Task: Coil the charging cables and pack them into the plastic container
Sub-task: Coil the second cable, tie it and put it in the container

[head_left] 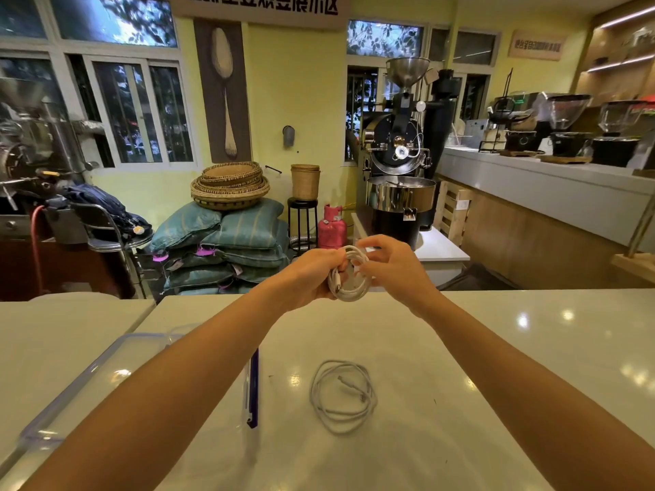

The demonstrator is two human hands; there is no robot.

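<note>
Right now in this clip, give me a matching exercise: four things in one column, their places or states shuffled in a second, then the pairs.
Things:
1. Held cable
2. Loose cable
3. Container
4. Gas cylinder

Places or states:
A. Pink, on the floor beyond the counter
B. Clear, under the left forearm
C. Coiled between the left hand and right hand
D. Lying on the counter, untouched

Pairs: 1-C, 2-D, 3-B, 4-A
</note>
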